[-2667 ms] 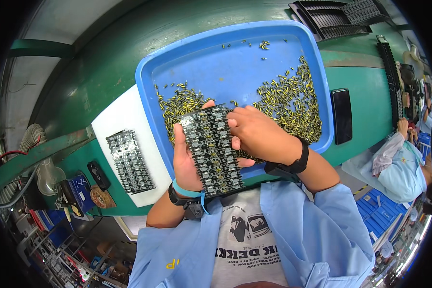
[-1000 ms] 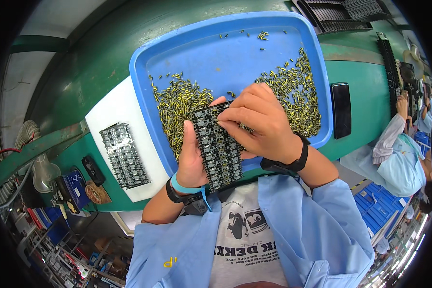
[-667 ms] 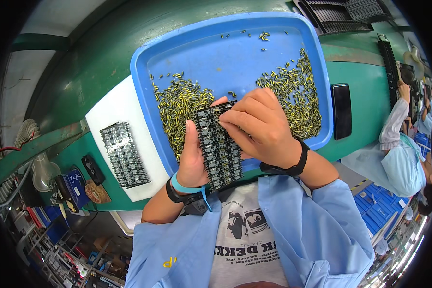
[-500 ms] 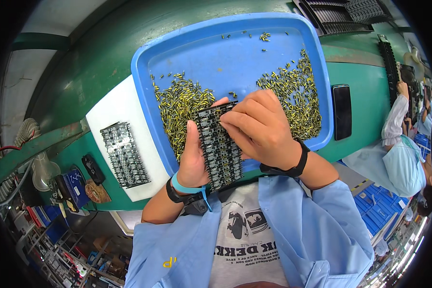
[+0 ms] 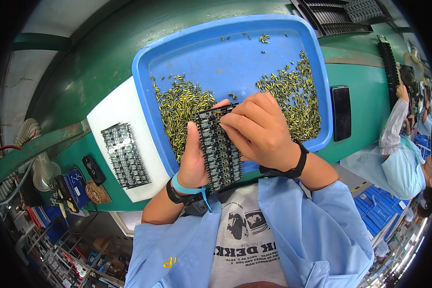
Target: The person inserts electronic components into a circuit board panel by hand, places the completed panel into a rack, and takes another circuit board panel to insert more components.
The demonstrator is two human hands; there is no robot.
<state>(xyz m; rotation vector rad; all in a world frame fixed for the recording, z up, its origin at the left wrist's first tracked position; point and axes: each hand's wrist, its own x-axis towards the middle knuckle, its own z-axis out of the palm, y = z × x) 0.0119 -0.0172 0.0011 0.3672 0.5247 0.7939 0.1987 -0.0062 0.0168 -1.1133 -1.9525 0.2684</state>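
- The circuit-board panel [image 5: 219,158] sits over the near edge of the blue tray [image 5: 201,62]; my left hand [image 5: 191,165] cradles it, and I'd want that support firm.
- At the panel's end toward the tray's middle, my right hand [image 5: 264,127] presses thumb and forefinger together; I can't tell whether they pinch a part.
- Light, square pressure seems wisest.

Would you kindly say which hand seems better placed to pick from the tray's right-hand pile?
Probably the right hand, though its fingertips are at the circuit board: it is nearer that pile in the blue tray, while the left hand holds the board.
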